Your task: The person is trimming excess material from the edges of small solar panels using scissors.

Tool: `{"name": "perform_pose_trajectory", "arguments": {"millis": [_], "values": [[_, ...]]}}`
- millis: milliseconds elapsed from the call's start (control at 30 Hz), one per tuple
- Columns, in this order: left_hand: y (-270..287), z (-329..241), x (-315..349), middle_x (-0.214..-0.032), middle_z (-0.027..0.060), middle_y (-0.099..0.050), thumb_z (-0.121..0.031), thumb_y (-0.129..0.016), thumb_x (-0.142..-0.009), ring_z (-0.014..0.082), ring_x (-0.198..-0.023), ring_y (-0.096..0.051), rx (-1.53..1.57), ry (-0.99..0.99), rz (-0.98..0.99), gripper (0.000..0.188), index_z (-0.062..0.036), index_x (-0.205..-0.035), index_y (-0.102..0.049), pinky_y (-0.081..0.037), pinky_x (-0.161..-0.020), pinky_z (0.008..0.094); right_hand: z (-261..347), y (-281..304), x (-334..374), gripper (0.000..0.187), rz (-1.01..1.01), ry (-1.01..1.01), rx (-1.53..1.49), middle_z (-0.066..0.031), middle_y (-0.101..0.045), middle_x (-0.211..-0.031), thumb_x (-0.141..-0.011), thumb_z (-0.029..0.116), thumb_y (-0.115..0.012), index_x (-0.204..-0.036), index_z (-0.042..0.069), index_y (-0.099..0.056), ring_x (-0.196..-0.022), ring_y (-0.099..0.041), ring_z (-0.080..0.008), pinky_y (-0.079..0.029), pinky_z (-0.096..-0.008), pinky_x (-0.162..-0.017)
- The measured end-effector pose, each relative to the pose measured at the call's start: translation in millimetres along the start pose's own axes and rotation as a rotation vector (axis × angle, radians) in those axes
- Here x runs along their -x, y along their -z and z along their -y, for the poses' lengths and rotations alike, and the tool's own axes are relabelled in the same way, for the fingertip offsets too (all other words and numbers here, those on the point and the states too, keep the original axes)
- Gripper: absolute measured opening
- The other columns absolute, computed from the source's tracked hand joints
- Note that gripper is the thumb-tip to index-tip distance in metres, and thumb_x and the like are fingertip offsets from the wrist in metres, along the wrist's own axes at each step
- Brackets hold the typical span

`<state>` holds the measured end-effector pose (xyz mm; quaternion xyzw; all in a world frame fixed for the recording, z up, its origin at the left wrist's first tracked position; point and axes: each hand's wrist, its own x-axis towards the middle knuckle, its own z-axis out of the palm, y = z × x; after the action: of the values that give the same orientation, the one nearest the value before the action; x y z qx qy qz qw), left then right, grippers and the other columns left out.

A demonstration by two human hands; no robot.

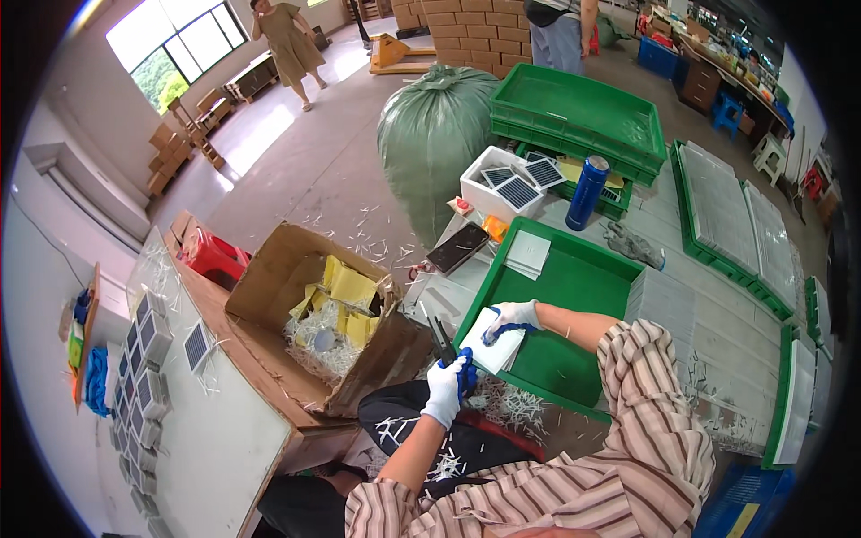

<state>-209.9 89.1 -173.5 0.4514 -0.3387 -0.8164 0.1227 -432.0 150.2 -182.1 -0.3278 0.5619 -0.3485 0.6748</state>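
The left hand (446,387), gloved, has its fingers closed around a dark tool (439,339); the grip covers the tool's lower part, so its type cannot be confirmed. The right hand (511,321), also gloved, lies over white sheets (495,350) at the near left corner of a green tray (569,300). Its fingers are bent on the top sheet; whether they pinch it or only press cannot be told, as the undersides are hidden. The striped sleeve (650,377) and right forearm conceal part of the tray's near side.

Green base shows between the white sheets, a small white stack (527,255) at the far left corner and a packed row of sheets (662,300) at the right end. The raised rim bounds the right hand's sideways movement; the forearm crosses over the base.

A cardboard box (256,264) with yellow pieces and shredded strips stands left of the left hand, limiting room there. Beyond the tray, a phone (458,247), a foam box (476,194) and a blue can (587,194) occupy the tabletop (717,273); a grey glove (635,244) lies just beside the tray's far edge. Behind stands a tied green sack (430,143). One background person (558,40) is cut off by the upper edge.
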Motion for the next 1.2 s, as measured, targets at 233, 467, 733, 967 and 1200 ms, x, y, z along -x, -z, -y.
{"name": "perform_pose_trajectory", "arguments": {"millis": [233, 467, 733, 967, 1200], "values": [[18, -24, 54, -0.08, 0.0083, -0.064, -0.013, -0.063, -0.086, 0.0164, -0.061, -0.06, -0.192, -0.059, 0.06, 0.014, 0.0005, -0.092, -0.062, -0.05, -0.055, 0.0292, -22, 11, 63, 0.05, -0.435, 0.147, -0.218, -0.0124, -0.067, -0.085, -0.066, 0.009, -0.082, -0.104, -0.001, -0.051, -0.072, -0.067, -0.0184, -0.057, -0.0324, -0.065], [64, -44, 118, -0.093, 0.0113, -0.065, -0.015, -0.062, -0.087, 0.0144, -0.068, -0.058, -0.178, -0.091, 0.077, 0.021, -0.0007, -0.102, -0.058, -0.049, -0.064, 0.0288, 4, 64, 176, 0.086, -1.089, -0.104, 0.573, -0.0204, -0.062, -0.103, -0.05, 0.035, -0.085, -0.12, 0.0, -0.046, -0.095, -0.062, -0.0308, -0.05, -0.0358, -0.082], [60, -32, 134, -0.084, 0.0072, -0.063, -0.018, -0.063, -0.086, 0.0132, -0.067, -0.057, -0.165, -0.059, 0.052, 0.022, 0.0006, -0.098, -0.061, -0.048, -0.065, 0.0286, -27, 106, 190, 0.086, -1.128, -0.237, 1.229, -0.0194, -0.054, -0.108, -0.057, 0.03, -0.078, -0.129, 0.004, -0.04, -0.099, -0.056, -0.0353, -0.046, -0.0407, -0.088], [62, -28, 133, -0.092, 0.0105, -0.065, -0.012, -0.062, -0.085, 0.016, -0.069, -0.06, -0.107, -0.093, 0.054, 0.023, 0.0023, -0.103, -0.06, -0.05, -0.064, 0.0288, -30, 121, 193, 0.084, -0.993, -0.236, 1.339, -0.0209, -0.052, -0.113, -0.058, 0.027, -0.073, -0.132, 0.005, -0.04, -0.106, -0.052, -0.0347, -0.043, -0.0405, -0.092], [67, -20, 130, -0.093, 0.008, -0.066, -0.015, -0.064, -0.086, 0.015, -0.075, -0.062, -0.105, 0.014, 0.154, 0.026, 0.0016, -0.105, -0.061, -0.052, -0.07, 0.0287, -48, 122, 203, 0.099, -0.96, -0.384, 1.173, -0.0203, -0.044, -0.129, -0.054, 0.033, -0.079, -0.139, 0.01, -0.034, -0.121, -0.043, -0.0338, -0.035, -0.0402, -0.102]]}}
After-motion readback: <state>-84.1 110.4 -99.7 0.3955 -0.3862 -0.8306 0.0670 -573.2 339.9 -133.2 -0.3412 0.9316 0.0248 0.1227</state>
